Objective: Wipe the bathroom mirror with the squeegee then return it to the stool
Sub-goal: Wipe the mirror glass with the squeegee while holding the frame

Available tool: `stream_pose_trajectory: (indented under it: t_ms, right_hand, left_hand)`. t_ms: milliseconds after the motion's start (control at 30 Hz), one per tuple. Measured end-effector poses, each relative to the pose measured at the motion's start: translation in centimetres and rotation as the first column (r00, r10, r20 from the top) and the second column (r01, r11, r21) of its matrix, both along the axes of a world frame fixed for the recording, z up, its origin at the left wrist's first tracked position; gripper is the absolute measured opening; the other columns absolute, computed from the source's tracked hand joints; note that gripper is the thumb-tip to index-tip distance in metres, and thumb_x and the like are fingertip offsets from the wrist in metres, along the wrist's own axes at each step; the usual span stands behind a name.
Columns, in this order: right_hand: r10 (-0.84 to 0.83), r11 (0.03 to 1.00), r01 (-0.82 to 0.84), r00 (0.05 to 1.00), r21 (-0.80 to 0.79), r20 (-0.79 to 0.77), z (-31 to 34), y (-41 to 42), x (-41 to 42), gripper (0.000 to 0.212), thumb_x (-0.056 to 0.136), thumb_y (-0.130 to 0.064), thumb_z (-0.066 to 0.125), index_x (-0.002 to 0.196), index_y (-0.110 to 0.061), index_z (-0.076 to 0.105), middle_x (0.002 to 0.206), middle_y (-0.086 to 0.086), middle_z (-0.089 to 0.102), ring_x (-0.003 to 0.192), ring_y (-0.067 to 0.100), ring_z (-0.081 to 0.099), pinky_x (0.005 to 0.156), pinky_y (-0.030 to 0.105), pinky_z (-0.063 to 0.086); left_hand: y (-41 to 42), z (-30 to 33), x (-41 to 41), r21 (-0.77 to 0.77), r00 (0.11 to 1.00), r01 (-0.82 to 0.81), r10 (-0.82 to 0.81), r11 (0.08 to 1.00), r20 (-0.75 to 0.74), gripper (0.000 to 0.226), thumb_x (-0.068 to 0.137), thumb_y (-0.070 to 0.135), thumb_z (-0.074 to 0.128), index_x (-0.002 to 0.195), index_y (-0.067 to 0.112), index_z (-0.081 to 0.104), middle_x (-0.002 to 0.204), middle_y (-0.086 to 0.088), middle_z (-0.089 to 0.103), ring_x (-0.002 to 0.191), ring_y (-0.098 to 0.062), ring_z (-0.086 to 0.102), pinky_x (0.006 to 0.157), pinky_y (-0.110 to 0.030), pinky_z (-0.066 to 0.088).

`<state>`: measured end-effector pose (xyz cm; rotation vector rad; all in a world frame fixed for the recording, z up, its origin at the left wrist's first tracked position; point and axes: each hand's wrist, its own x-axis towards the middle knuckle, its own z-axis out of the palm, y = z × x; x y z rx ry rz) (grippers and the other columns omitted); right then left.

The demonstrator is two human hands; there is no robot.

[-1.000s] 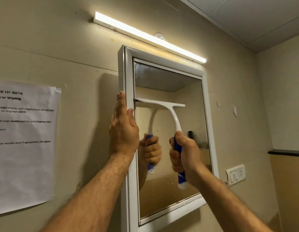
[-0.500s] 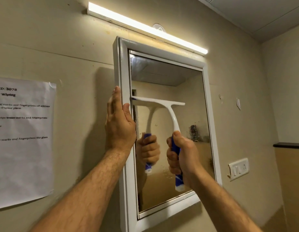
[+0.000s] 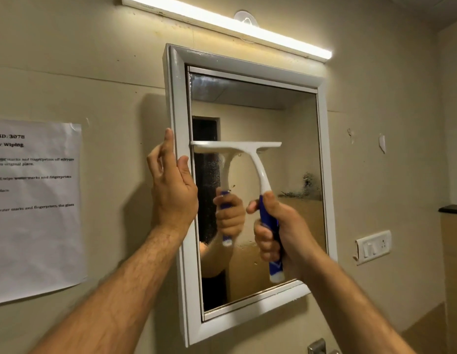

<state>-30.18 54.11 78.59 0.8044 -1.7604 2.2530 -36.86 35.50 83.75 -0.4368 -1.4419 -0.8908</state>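
Now right hand point(image 3: 276, 226) grips squeegee point(image 3: 248, 159) against mirror point(image 3: 286, 154); left hand point(image 3: 172, 190) flat on frame point(image 3: 181, 103).

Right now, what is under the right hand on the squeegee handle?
The right hand grips the squeegee by its blue handle; the white tip shows below. The handle's middle is covered by fingers.

Bare glass lies open across the right half of the mirror point(image 3: 294, 139) and above the squeegee point(image 3: 250, 159), whose white blade spans the mirror's left half. The left hand point(image 3: 172, 190) blocks the mirror's left frame edge at mid-height; the right hand point(image 3: 276, 233), wrapped round the blue handle, fills the mirror's lower centre. A tube light point(image 3: 230, 24) caps the room above the mirror. Right of the mirror, bare wall runs to a switch plate point(image 3: 373, 246); left of it hangs a paper notice point(image 3: 35, 213).
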Motion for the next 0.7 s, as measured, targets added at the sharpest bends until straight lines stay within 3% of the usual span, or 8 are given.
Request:
stream_pose_trajectory:
  t_ms: [167,233,300,367,500,600,700]
  right_hand:
    - [0.006,1.000,-0.006,1.000,0.003,-0.022,-0.7,0.2,0.8,0.044,0.096,-0.046,0.041,0.078,-0.009,0.055,0.048,-0.002,0.042,0.035,0.009,0.034,0.033,0.020,0.030]
    - [0.060,0.996,-0.062,0.998,-0.064,-0.020,1.5,-0.2,1.5,0.045,0.102,-0.034,0.031,0.071,-0.009,0.052,0.041,-0.007,0.046,0.030,0.002,0.040,0.031,0.013,0.034]
    - [0.077,0.993,-0.078,0.997,-0.089,-0.019,3.5,-0.3,1.8,0.046,0.102,-0.036,0.032,0.071,-0.009,0.053,0.042,-0.007,0.046,0.030,0.002,0.038,0.031,0.013,0.033]
    - [0.002,0.999,-0.004,0.999,-0.053,-0.032,4.3,-0.3,1.4,0.044,0.099,-0.042,0.036,0.075,-0.009,0.052,0.043,-0.006,0.046,0.031,0.004,0.038,0.031,0.015,0.034]
    - [0.091,0.988,-0.090,0.996,-0.124,0.004,2.1,-1.1,1.5,0.046,0.103,-0.033,0.030,0.067,-0.011,0.049,0.040,-0.008,0.044,0.029,0.000,0.037,0.031,0.011,0.031]
    - [-0.011,0.996,0.010,1.000,-0.090,-0.010,-0.7,-1.5,1.3,0.042,0.104,-0.029,0.030,0.071,-0.015,0.051,0.039,-0.009,0.048,0.029,0.000,0.042,0.032,0.010,0.033]
    - [0.047,0.986,-0.043,0.999,-0.163,0.017,0.0,-1.6,1.5,0.042,0.103,-0.029,0.032,0.074,-0.012,0.056,0.041,-0.007,0.049,0.030,0.000,0.041,0.031,0.011,0.034]
  left_hand:
    - [0.3,-0.1,0.3,0.048,0.997,-0.035,0.031,0.998,0.073,0.050,0.105,0.026,0.037,0.153,0.020,0.025,0.132,-0.011,0.041,0.079,0.009,0.044,0.065,0.009,0.031]
    - [0.4,-0.2,0.5,0.075,0.991,-0.057,0.048,0.996,0.124,0.050,0.105,0.033,0.034,0.153,0.019,0.026,0.141,-0.010,0.044,0.098,0.005,0.049,0.075,0.011,0.024]
    - [0.5,-0.3,0.5,0.081,0.989,-0.071,0.060,0.994,0.137,0.051,0.105,0.035,0.033,0.153,0.017,0.027,0.149,-0.006,0.043,0.128,-0.010,0.045,0.087,0.006,0.020]
    - [0.5,-0.3,0.5,0.081,0.987,-0.084,0.072,0.993,0.142,0.051,0.105,0.034,0.034,0.152,0.014,0.028,0.148,-0.007,0.044,0.132,-0.018,0.043,0.087,0.006,0.019]
    - [0.7,-0.2,0.5,0.096,0.989,-0.089,0.076,0.991,0.125,0.050,0.106,0.029,0.036,0.151,0.010,0.030,0.143,-0.013,0.048,0.122,-0.009,0.043,0.075,0.017,0.016]
    - [0.7,-0.3,0.4,0.096,0.990,-0.092,0.081,0.991,0.111,0.049,0.106,0.029,0.036,0.151,0.009,0.031,0.142,-0.013,0.049,0.117,-0.003,0.038,0.075,0.017,0.017]
    - [0.7,-0.3,0.3,0.090,0.989,-0.098,0.087,0.991,0.116,0.049,0.106,0.028,0.036,0.151,0.010,0.030,0.141,-0.014,0.050,0.111,0.000,0.035,0.073,0.016,0.019]
